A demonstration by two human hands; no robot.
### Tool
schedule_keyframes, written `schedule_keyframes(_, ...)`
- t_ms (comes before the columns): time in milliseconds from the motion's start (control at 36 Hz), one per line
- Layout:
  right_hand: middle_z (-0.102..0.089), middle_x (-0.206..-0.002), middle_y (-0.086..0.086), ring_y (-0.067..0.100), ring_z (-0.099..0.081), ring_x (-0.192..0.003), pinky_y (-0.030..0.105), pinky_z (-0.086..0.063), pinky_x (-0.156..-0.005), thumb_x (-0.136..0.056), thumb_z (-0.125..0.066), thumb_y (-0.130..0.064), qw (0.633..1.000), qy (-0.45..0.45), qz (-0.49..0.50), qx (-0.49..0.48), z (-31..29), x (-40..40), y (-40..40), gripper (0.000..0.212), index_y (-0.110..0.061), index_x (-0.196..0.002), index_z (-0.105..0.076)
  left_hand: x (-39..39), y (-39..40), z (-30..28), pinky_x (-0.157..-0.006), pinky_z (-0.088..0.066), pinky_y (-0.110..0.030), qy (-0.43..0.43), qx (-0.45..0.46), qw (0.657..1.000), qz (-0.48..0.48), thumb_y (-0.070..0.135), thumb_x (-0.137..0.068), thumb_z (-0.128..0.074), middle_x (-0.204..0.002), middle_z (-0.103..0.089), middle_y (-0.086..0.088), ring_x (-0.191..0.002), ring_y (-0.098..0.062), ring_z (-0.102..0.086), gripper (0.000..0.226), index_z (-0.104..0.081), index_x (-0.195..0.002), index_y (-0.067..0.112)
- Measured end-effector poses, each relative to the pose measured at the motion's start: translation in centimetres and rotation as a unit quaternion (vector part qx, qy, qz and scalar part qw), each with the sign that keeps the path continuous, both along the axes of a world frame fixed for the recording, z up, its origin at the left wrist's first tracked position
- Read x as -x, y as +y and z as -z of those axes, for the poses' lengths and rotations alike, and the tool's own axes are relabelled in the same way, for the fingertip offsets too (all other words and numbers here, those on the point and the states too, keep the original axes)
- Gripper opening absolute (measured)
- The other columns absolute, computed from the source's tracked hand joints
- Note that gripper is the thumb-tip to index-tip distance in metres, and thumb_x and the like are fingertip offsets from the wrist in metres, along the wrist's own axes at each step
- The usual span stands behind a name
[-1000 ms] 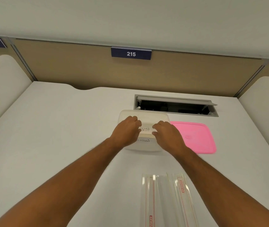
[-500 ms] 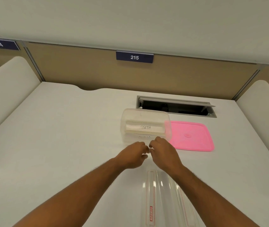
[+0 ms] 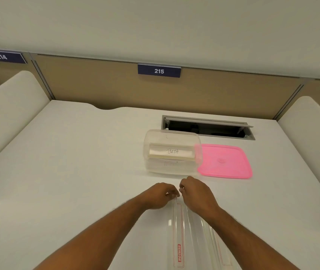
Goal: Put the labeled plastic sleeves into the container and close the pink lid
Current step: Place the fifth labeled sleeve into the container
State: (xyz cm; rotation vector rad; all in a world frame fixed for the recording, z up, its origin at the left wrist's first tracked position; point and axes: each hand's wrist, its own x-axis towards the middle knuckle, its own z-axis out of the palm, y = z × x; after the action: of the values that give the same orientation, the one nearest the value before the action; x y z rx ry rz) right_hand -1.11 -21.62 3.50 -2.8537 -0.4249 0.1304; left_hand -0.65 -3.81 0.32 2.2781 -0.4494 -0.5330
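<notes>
Two hands meet at lower centre of the frame, left hand (image 3: 160, 195) and right hand (image 3: 196, 193), fingers curled and apparently pinching the far end of a clear plastic sleeve (image 3: 177, 230). Its long axis runs toward the bottom edge. Directly above stands the open container (image 3: 149, 152), a sleeve marked BETA inside; the pink lid (image 3: 225, 162) lies on the surface touching its right side.

The open clear container (image 3: 172, 152) holds a "BETA" sleeve (image 3: 171, 152), pink lid (image 3: 225, 161) flat at its 3 o'clock, clear red-striped sleeves (image 3: 194, 236) at 6 o'clock.
</notes>
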Motion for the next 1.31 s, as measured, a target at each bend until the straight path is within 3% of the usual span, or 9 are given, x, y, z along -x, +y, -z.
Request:
schedule_keyframes(139,-0.064,-0.096,-0.001,0.015,-0.060,-0.080,0.030,-0.053,-0.074,-0.101,-0.050,-0.024,1.000,0.006,0.006,-0.008,-0.2,0.0,-0.3,0.020,-0.018,-0.099,-0.069,0.3,0.4,0.0,-0.085,-0.039,-0.011,0.016,-0.006,1.000,0.003,0.019,-0.102,-0.050,-0.115,-0.067,0.009,-0.098,-0.001,-0.055,0.025,-0.071,-0.114,0.022)
schedule_keyframes(306,-0.061,-0.087,-0.002,0.016,-0.057,-0.074,0.029,-0.047,-0.067,-0.098,-0.048,-0.014,1.000,0.018,0.010,-0.002,-0.6,-0.1,-0.4,0.018,-0.018,-0.087,-0.063,0.2,1.2,-0.5,-0.081,-0.046,-0.016,0.092,0.047,0.994,-0.032,0.014,-0.100,-0.049,-0.093,-0.069,0.014,-0.086,0.000,-0.062,0.025,-0.073,-0.098,0.019)
schedule_keyframes(444,-0.064,-0.086,0.002,0.020,-0.062,-0.076,0.039,-0.056,-0.073,-0.094,-0.049,-0.007,0.999,0.030,0.013,0.003,-0.9,-0.4,-0.3,0.018,-0.015,-0.090,-0.064,-0.3,2.6,-1.4,-0.087,-0.051,-0.029,0.128,0.107,0.983,-0.075,0.016,-0.101,-0.049,-0.094,-0.069,-0.004,-0.085,-0.010,-0.063,0.023,-0.071,-0.095,0.016)
schedule_keyframes(611,-0.067,-0.088,-0.001,0.019,-0.063,-0.080,0.037,-0.056,-0.075,-0.096,-0.047,-0.008,0.998,0.058,0.015,-0.020,-1.2,-0.6,0.0,0.020,-0.018,-0.094,-0.064,-1.1,4.2,-2.0,-0.075,-0.050,-0.019,0.153,0.168,0.962,-0.152,0.017,-0.102,-0.050,-0.086,-0.064,0.000,-0.079,-0.012,-0.063,0.023,-0.071,-0.093,0.012)
schedule_keyframes(806,-0.069,-0.089,-0.011,0.008,-0.068,-0.083,0.030,-0.055,-0.081,-0.100,-0.045,-0.020,0.962,0.209,0.063,-0.162,-2.3,-0.8,0.3,0.025,-0.018,-0.100,-0.070,-1.5,5.5,-1.8,-0.086,-0.050,-0.034,0.164,0.212,0.936,-0.229,0.019,-0.104,-0.048,-0.084,-0.061,-0.003,-0.078,-0.014,-0.061,0.026,-0.071,-0.097,0.008)
schedule_keyframes(944,-0.077,-0.082,-0.001,0.014,-0.074,-0.076,0.030,-0.055,-0.075,-0.099,-0.053,-0.032,0.923,0.321,0.062,-0.203,-2.9,-0.8,0.2,0.027,-0.014,-0.096,-0.072,-1.5,5.6,-1.4,-0.083,-0.049,-0.032,0.174,0.249,0.907,-0.291,0.018,-0.103,-0.048,-0.080,-0.060,-0.002,-0.074,-0.014,-0.061,0.026,-0.071,-0.097,0.009)
schedule_keyframes(1056,-0.077,-0.081,0.001,0.017,-0.075,-0.076,0.030,-0.056,-0.074,-0.098,-0.058,-0.023,0.909,0.357,0.037,-0.212,-3.1,-0.7,-0.3,0.016,-0.015,-0.100,-0.071,-1.7,5.5,-1.2,-0.082,-0.050,-0.032,0.183,0.263,0.891,-0.322,0.018,-0.104,-0.047,-0.078,-0.059,-0.002,-0.071,-0.013,-0.063,0.027,-0.070,-0.101,0.006)
schedule_keyframes(1167,-0.077,-0.080,0.004,0.013,-0.074,-0.070,0.028,-0.055,-0.071,-0.098,-0.060,-0.017,0.909,0.354,0.038,-0.219,-3.5,-1.0,-0.7,0.015,-0.016,-0.109,-0.070,-1.8,5.3,-1.0,-0.081,-0.053,-0.033,0.174,0.249,0.894,-0.328,0.021,-0.103,-0.050,-0.078,-0.062,-0.001,-0.079,-0.014,-0.064,0.026,-0.072,-0.099,0.009)
schedule_keyframes(1306,-0.075,-0.080,0.007,0.014,-0.069,-0.065,0.028,-0.052,-0.066,-0.100,-0.059,-0.019,0.909,0.337,0.049,-0.239,-4.2,-1.7,-1.5,0.018,-0.014,-0.114,-0.070,-2.0,5.0,-1.1,-0.079,-0.050,-0.027,0.105,0.172,0.936,-0.288,0.016,-0.100,-0.049,-0.089,-0.069,-0.002,-0.087,-0.015,-0.063,0.024,-0.072,-0.096,0.014)
